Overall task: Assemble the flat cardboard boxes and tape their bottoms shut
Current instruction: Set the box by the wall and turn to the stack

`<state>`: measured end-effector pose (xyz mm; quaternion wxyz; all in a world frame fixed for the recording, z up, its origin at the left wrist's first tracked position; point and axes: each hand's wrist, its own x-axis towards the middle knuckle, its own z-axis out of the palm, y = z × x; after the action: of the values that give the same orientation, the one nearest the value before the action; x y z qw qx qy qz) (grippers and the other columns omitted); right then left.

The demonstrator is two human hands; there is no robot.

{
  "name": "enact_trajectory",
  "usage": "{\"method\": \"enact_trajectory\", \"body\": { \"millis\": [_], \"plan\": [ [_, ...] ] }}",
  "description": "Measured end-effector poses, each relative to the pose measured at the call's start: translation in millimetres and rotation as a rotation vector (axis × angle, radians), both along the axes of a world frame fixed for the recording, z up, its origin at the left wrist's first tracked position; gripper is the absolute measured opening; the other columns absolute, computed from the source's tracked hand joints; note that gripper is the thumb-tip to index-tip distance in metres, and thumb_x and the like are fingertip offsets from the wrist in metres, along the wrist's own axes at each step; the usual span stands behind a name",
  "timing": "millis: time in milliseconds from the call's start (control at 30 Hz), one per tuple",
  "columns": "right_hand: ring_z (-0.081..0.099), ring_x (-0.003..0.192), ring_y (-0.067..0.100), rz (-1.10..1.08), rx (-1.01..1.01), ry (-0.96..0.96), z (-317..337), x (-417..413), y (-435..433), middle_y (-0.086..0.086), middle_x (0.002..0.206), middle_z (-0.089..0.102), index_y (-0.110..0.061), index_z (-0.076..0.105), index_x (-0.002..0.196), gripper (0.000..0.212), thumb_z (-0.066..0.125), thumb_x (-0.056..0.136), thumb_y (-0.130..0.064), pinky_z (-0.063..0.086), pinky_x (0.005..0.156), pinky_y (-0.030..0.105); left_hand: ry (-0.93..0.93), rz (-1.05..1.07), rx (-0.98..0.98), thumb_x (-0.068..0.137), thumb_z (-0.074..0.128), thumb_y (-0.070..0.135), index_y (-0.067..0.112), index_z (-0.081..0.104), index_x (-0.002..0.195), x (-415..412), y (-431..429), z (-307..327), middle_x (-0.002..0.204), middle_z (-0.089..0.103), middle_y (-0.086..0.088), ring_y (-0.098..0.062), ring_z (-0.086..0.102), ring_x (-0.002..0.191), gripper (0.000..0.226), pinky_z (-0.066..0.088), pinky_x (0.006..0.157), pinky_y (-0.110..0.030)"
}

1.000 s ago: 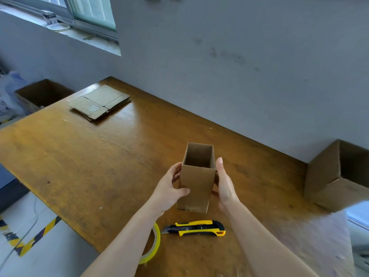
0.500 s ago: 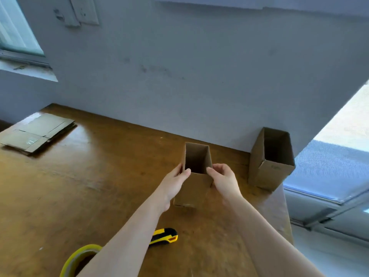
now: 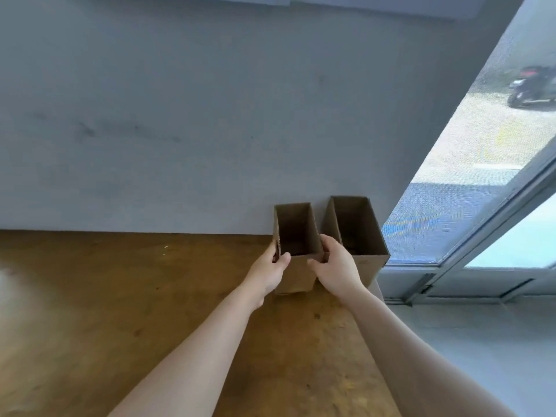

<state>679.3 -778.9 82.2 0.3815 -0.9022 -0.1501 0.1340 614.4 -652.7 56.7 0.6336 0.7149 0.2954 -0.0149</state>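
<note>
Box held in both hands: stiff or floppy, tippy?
Probably light: the held box looks empty inside. Likely stiff: corrugated walls look square between the left hand and right hand. Tall and narrow, so may tip if nudged.

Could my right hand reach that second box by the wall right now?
Probably yes: the second box stands just beyond the right hand, nothing between them, but that hand grips the nearer box and must let go first.

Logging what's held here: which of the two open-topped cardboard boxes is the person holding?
The left box: the left hand and right hand grip its near corners. The other box stands to its right, held by neither.
</note>
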Motion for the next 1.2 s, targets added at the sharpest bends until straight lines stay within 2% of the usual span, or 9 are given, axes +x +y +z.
{"method": "enact_trajectory", "body": {
  "millis": [167, 267, 333, 467, 667, 767, 833, 933, 1200],
  "plan": [
    [0.057, 0.118, 0.023, -0.015, -0.305, -0.222, -0.9, 13.0, 7.5, 0.003, 0.130, 0.060, -0.017, 0.053, 0.138, 0.040, 0.056, 0.097, -0.018, 0.048, 0.095, 0.034, 0.021, -0.045, 0.104, 0.103, 0.041, 0.037, 0.031, 0.019, 0.155, 22.8, 5.0, -5.8, 0.161, 0.024, 0.003, -0.024, 0.026, 0.147, 0.057, 0.029, 0.115, -0.044],
    [0.062, 0.097, 0.022, 0.030, -0.463, -0.337, -0.4, 14.6, 13.0, 0.002, 0.113, 0.061, -0.015, 0.065, 0.120, 0.024, 0.054, 0.098, -0.017, 0.047, 0.071, 0.028, 0.032, -0.039, 0.143, 0.104, 0.041, 0.035, 0.030, 0.019, 0.156, 29.2, 3.2, -11.6, 0.161, 0.025, 0.002, -0.024, 0.027, 0.146, 0.057, 0.030, 0.114, -0.042],
    [0.062, 0.091, 0.022, 0.064, -0.545, -0.391, -1.8, 16.4, 14.7, 0.003, 0.107, 0.060, -0.014, 0.068, 0.112, 0.020, 0.055, 0.097, -0.015, 0.042, 0.065, 0.026, 0.048, -0.037, 0.165, 0.104, 0.041, 0.034, 0.030, 0.018, 0.156, 31.4, 2.7, -14.9, 0.161, 0.025, 0.001, -0.025, 0.028, 0.146, 0.057, 0.032, 0.114, -0.042],
    [0.063, 0.090, 0.024, 0.104, -0.599, -0.366, -2.7, 20.6, 14.4, 0.005, 0.105, 0.060, -0.012, 0.069, 0.112, 0.021, 0.055, 0.097, -0.011, 0.050, 0.070, 0.029, 0.087, -0.138, 0.359, 0.104, 0.036, 0.037, 0.026, 0.016, 0.156, 32.2, 5.4, -16.9, 0.159, 0.029, -0.001, -0.024, 0.034, 0.143, 0.057, 0.035, 0.112, -0.040],
    [0.057, 0.098, 0.028, 0.118, -0.632, -0.398, 5.8, 9.5, 11.9, 0.009, 0.117, 0.049, -0.012, 0.059, 0.118, 0.023, 0.052, 0.096, -0.010, 0.041, 0.065, 0.030, 0.123, -0.248, 0.618, 0.102, 0.044, 0.040, 0.020, 0.020, 0.155, 11.6, 8.9, -6.4, 0.160, 0.028, -0.003, -0.024, 0.033, 0.144, 0.062, 0.035, 0.113, -0.038],
    [0.052, 0.107, 0.024, 0.153, -0.659, -0.455, 7.5, -7.2, 5.6, 0.006, 0.120, 0.050, -0.015, 0.058, 0.121, 0.026, 0.052, 0.096, -0.013, 0.041, 0.069, 0.029, 0.133, -0.301, 0.773, 0.099, 0.054, 0.031, 0.019, 0.033, 0.151, -13.4, 13.0, 4.3, 0.156, 0.035, -0.002, -0.023, 0.036, 0.142, 0.057, 0.036, 0.113, -0.036],
    [0.050, 0.111, 0.023, 0.217, -0.650, -0.497, 8.5, -22.2, 2.6, 0.005, 0.122, 0.052, -0.018, 0.058, 0.125, 0.030, 0.051, 0.096, -0.013, 0.045, 0.080, 0.030, 0.158, -0.318, 0.885, 0.098, 0.056, 0.027, 0.018, 0.042, 0.146, -34.7, 16.8, 11.9, 0.151, 0.042, -0.003, -0.022, 0.043, 0.137, 0.051, 0.040, 0.108, -0.033],
    [0.048, 0.114, 0.023, 0.346, -0.636, -0.532, 8.5, -50.8, 0.9, 0.003, 0.123, 0.054, -0.020, 0.057, 0.127, 0.033, 0.050, 0.096, -0.017, 0.042, 0.095, 0.033, 0.227, -0.303, 1.030, 0.098, 0.055, 0.026, 0.015, 0.051, 0.138, -75.7, 21.3, 22.8, 0.141, 0.051, -0.006, -0.023, 0.051, 0.127, 0.041, 0.047, 0.102, -0.035],
    [0.049, 0.121, 0.021, 0.668, -0.546, -0.625, 13.9, -145.6, 30.1, 0.001, 0.129, 0.056, -0.024, 0.053, 0.133, 0.039, 0.054, 0.096, -0.036, 0.039, 0.104, 0.037, 0.425, -0.092, 1.246, 0.097, 0.055, 0.020, 0.015, 0.062, 0.114, -214.4, 35.0, 41.5, 0.110, 0.062, -0.001, -0.019, 0.059, 0.099, 0.020, 0.049, 0.077, -0.029]
  ]
}}
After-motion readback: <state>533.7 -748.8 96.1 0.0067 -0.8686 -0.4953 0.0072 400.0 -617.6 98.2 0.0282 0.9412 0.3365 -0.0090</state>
